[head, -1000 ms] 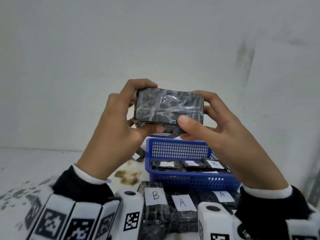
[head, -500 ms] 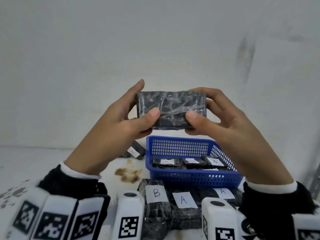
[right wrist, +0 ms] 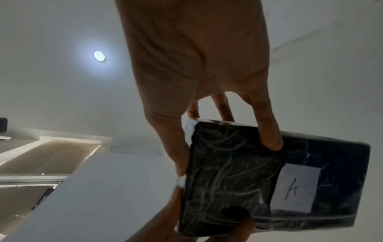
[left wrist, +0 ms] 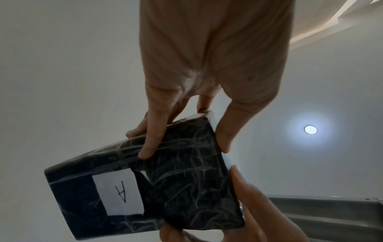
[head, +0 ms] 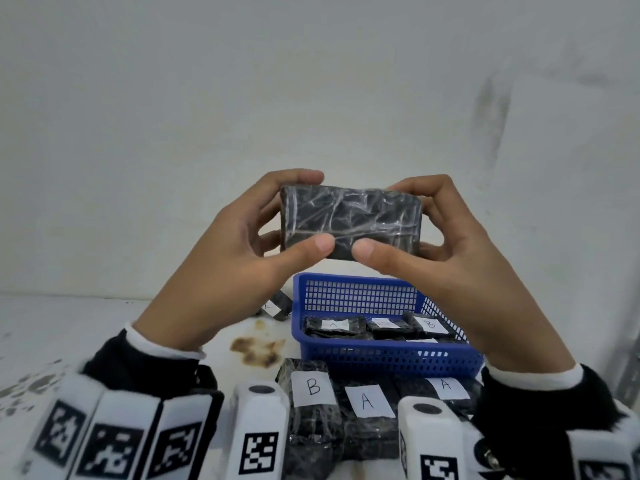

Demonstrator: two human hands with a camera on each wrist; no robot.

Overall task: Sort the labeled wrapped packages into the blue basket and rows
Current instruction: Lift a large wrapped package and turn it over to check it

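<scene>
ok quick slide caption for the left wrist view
Both hands hold a black wrapped package up toward the ceiling, its white "A" label facing the camera.

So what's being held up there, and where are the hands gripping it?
A black wrapped package labeled A, pinched at its short ends: left hand on one, right hand on the other.

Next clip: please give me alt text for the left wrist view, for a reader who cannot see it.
Seen from below, the left hand grips one end of a dark plastic-wrapped package whose white label reads A. The right hand holds the package's other end, at the bottom of the picture. Behind them is a pale ceiling with one round lamp.
</scene>
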